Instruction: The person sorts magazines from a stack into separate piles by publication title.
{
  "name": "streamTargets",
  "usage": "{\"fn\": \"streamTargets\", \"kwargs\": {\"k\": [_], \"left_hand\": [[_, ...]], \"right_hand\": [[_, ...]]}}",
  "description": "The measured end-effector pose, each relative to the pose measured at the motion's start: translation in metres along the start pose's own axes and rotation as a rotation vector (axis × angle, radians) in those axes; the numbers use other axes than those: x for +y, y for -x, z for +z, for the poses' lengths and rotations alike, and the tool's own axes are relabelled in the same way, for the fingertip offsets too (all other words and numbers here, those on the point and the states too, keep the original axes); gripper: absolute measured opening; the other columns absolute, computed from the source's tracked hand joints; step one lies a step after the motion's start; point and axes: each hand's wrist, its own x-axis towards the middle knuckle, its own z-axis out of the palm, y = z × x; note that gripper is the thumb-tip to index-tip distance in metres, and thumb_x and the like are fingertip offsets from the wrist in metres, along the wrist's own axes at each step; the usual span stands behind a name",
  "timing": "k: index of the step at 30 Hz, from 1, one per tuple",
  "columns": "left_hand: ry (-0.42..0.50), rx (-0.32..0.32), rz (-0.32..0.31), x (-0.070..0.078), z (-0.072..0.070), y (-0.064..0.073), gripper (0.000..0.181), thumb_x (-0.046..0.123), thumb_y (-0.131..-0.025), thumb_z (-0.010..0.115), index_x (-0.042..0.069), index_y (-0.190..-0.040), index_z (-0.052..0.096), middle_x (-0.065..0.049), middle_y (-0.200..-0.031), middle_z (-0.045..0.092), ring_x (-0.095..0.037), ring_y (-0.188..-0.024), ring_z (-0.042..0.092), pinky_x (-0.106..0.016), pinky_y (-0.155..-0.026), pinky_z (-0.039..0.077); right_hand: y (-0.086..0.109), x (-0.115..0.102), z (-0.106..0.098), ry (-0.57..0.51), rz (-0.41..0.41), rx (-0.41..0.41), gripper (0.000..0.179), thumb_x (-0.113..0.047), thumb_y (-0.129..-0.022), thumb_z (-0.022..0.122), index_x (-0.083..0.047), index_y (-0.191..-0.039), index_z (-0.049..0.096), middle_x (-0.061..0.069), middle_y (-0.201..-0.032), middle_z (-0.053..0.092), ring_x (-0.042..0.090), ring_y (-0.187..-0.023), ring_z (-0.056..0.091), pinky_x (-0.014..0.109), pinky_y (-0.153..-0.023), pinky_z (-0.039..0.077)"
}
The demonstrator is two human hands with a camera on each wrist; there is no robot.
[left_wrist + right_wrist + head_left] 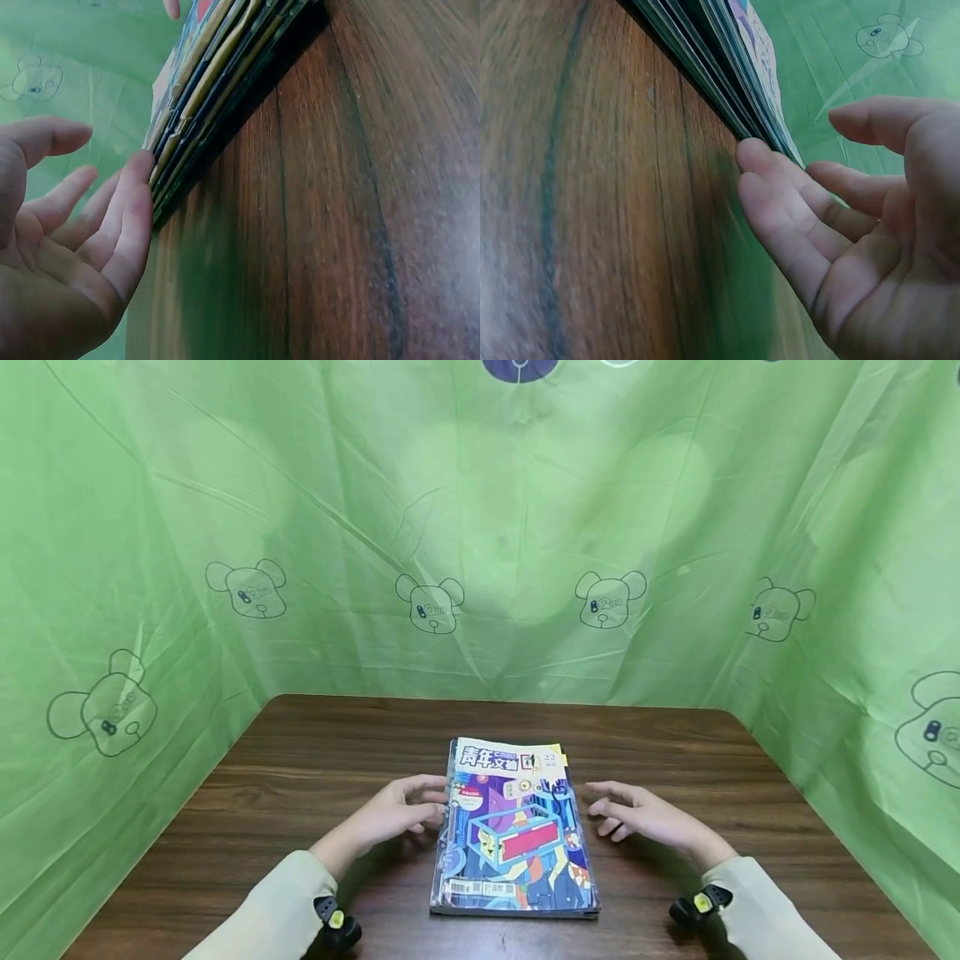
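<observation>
A stack of magazines lies flat on the wooden table, its top cover blue and purple with a white title band. At its left side is my left hand, fingers relaxed and the fingertips right at the spines. The left wrist view shows several layered spines beside the loosely bent fingers. On the other side my right hand hovers a little away from the stack in the head view, fingers slightly bent. In the right wrist view, page edges show beyond that hand's fingertips. Neither hand grips anything.
The dark brown wooden table extends around the stack. A green curtain with bear-face outlines hangs behind the table and along both sides. Black straps with small devices sit at the left wrist and right wrist.
</observation>
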Motion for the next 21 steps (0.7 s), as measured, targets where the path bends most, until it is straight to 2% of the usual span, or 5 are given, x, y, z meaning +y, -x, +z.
{"fn": "streamTargets", "kwargs": {"k": [5, 9, 14, 21], "left_hand": [[0.054, -0.055, -0.030, 0.003, 0.002, -0.002, 0.059, 0.017, -0.095, 0.069, 0.003, -0.148, 0.046, -0.024, -0.134, 0.059, -0.030, -0.092, 0.072, -0.046, -0.069, 0.062], [0.056, -0.081, -0.034, 0.005, 0.004, -0.003, 0.059, 0.018, -0.094, 0.070, 0.004, -0.147, 0.047, -0.023, -0.134, 0.058, -0.030, -0.093, 0.072, -0.046, -0.070, 0.062], [0.054, -0.068, -0.018, 0.005, 0.005, -0.003, 0.056, 0.016, -0.093, 0.071, 0.002, -0.143, 0.050, -0.023, -0.131, 0.059, -0.032, -0.093, 0.071, -0.048, -0.071, 0.062], [0.065, -0.030, -0.015, 0.004, 0.012, -0.007, 0.055, 0.015, -0.091, 0.073, 0.001, -0.140, 0.053, -0.022, -0.127, 0.061, -0.031, -0.095, 0.071, -0.045, -0.069, 0.062]], "right_hand": [[-0.002, -0.003, 0.006, -0.022, 0.010, -0.019, 0.061, -0.021, -0.105, 0.051, 0.014, -0.150, 0.028, 0.026, -0.125, 0.061, 0.033, -0.095, 0.068, 0.041, -0.078, 0.060], [-0.004, -0.005, 0.010, -0.041, 0.024, -0.020, 0.063, -0.021, -0.104, 0.053, 0.016, -0.149, 0.027, 0.023, -0.117, 0.064, 0.032, -0.090, 0.069, 0.041, -0.075, 0.061], [-0.009, -0.006, 0.017, -0.056, 0.060, -0.023, 0.068, -0.023, -0.103, 0.055, 0.016, -0.149, 0.026, 0.014, -0.102, 0.066, 0.028, -0.082, 0.068, 0.041, -0.072, 0.062], [-0.013, -0.005, 0.024, -0.079, 0.095, -0.013, 0.069, -0.025, -0.104, 0.053, 0.020, -0.148, 0.024, 0.013, -0.094, 0.066, 0.023, -0.075, 0.068, 0.039, -0.068, 0.062]]}}
